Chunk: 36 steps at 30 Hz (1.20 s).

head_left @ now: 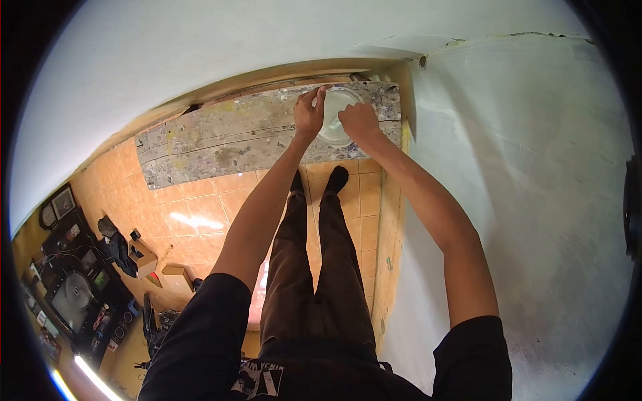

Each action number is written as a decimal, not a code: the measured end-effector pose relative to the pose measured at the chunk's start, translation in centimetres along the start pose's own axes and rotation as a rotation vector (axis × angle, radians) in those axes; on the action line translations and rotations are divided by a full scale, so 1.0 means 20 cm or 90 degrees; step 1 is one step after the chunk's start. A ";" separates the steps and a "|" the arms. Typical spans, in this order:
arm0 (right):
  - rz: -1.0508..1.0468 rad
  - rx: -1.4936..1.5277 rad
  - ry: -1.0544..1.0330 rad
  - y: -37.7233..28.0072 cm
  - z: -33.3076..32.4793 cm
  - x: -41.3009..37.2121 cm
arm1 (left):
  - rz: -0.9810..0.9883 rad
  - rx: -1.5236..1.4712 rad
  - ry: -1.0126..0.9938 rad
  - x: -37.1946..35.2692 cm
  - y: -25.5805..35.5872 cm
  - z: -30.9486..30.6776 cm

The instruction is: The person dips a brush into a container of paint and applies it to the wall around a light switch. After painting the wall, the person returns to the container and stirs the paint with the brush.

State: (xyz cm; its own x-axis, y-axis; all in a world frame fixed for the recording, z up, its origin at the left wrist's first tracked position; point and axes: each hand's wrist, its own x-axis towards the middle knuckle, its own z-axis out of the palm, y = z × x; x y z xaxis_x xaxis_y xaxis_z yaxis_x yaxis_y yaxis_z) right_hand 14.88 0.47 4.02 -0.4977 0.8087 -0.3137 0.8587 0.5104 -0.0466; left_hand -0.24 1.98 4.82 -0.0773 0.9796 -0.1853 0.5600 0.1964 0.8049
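Observation:
A round white bucket or tub (pixel 336 115) rests on a paint-stained wooden plank (pixel 234 137) far below me, close to the corner where two white walls meet. My left hand (pixel 309 113) grips the left rim of the tub, fingers curled over its edge. My right hand (pixel 359 120) rests on its right rim, partly covering it. Both arms reach straight down. My legs in dark trousers and my feet stand just in front of the plank.
White walls (pixel 521 200) close in on the right and at the far side. Orange floor tiles (pixel 200 214) lie below. At lower left stand a dark shelf with a fan (pixel 73 294), a cardboard box (pixel 142 257) and scattered items.

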 end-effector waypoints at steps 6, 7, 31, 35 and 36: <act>0.017 0.034 -0.009 0.01 0.04 0.01 | 0.000 0.014 0.011 -0.01 0.02 -0.01; 0.015 0.037 -0.014 0.01 0.03 0.00 | 0.006 0.003 0.009 -0.01 0.02 0.00; 0.018 0.019 0.038 0.01 0.07 0.02 | 0.048 -0.081 0.047 0.01 -0.11 0.09; 0.012 0.004 0.034 0.00 0.08 0.02 | 0.085 -0.116 0.056 0.04 -0.23 0.18; 0.018 0.008 0.027 -0.01 0.05 0.01 | 0.077 -0.109 0.052 0.04 -0.21 0.17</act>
State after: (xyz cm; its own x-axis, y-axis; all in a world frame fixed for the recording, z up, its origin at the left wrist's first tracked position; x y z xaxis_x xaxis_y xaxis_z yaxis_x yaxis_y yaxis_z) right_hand 14.77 0.25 2.98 -0.4771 0.8350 -0.2741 0.8742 0.4831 -0.0498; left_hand 0.08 1.86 -0.71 -0.0888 0.9952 -0.0405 0.4210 0.0744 0.9040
